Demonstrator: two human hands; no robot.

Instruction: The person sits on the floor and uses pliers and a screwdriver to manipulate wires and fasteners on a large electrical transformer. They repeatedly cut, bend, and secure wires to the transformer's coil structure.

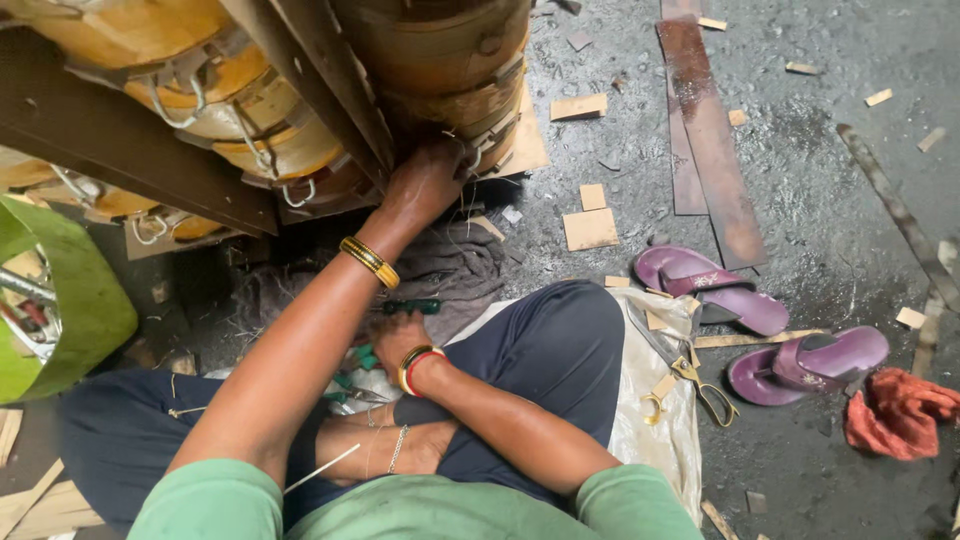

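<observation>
The left hand (428,180) is reaching up under the big wound coil (440,60), brown and amber, banded, sitting overhead; whether its fingers are closed I cannot tell; the right hand (398,338) is gripping a green-handled tool (410,307) above the lap.

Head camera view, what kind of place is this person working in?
Probably a small repair or winding workshop with work done on the floor: large banded coils in a metal frame, wood scraps on the grimy dark floor, and scissors lying on a sack.
</observation>
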